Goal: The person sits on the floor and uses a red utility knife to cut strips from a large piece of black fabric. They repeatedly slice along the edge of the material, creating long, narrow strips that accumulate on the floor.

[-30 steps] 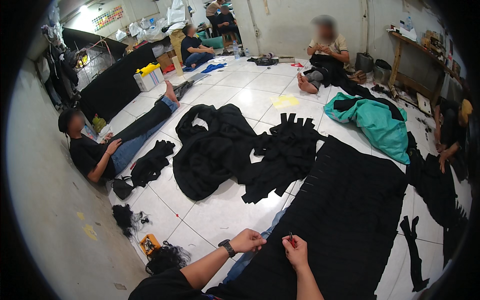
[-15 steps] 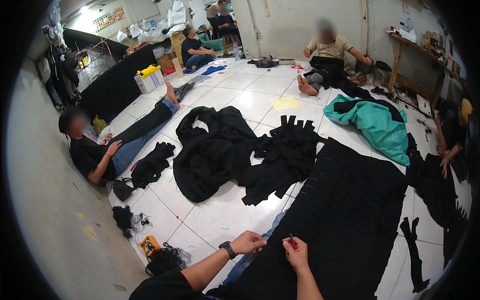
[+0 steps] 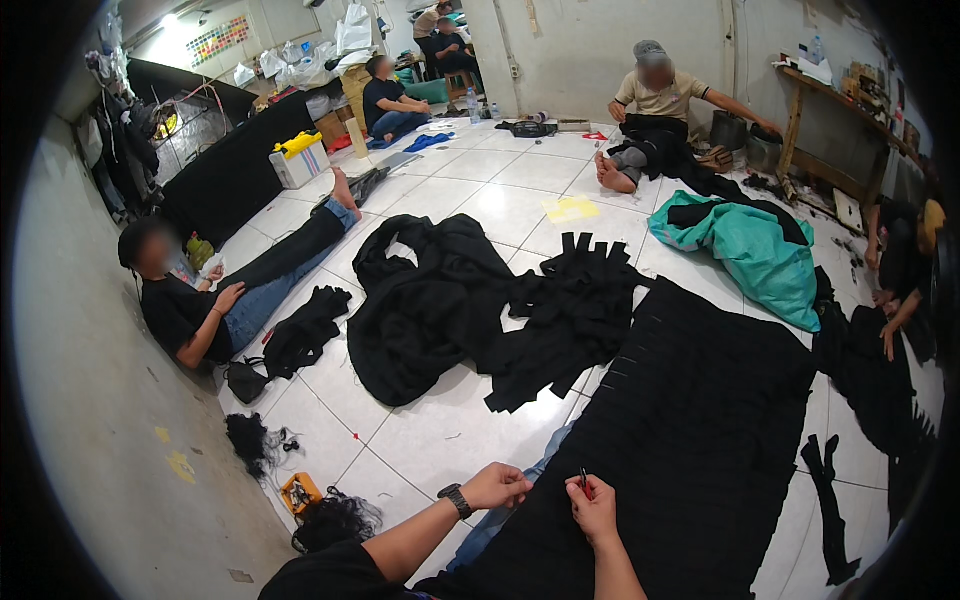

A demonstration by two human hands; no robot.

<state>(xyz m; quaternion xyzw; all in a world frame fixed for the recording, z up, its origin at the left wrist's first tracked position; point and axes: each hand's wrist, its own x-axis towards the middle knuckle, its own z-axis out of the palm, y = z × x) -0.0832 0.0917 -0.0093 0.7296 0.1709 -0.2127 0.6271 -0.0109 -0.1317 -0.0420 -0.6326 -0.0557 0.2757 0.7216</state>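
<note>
From the head camera, my left hand (image 3: 497, 486) is curled into a loose fist, resting at the near edge of the wide black cloth (image 3: 700, 440) spread over the white tiled floor (image 3: 450, 430); a dark watch (image 3: 457, 500) sits on that wrist. My right hand (image 3: 595, 505) is just beside it, fingers pinched on a small thin tool (image 3: 584, 482) with a reddish tip, held upright over the cloth's edge. I cannot tell what kind of tool it is. The cloth runs away from both hands, forward and to the right.

Ahead of my left hand lies a heap of black fabric (image 3: 440, 300), with cut black strips (image 3: 575, 310) beside it. Farther beyond my right hand is a teal bundle (image 3: 755, 250). Left of my left hand, near the wall, a small orange object (image 3: 300, 492) lies among dark thread tangles (image 3: 255, 440). A person in a black shirt (image 3: 185, 310) reclines well off to the left, and another sits far ahead.
</note>
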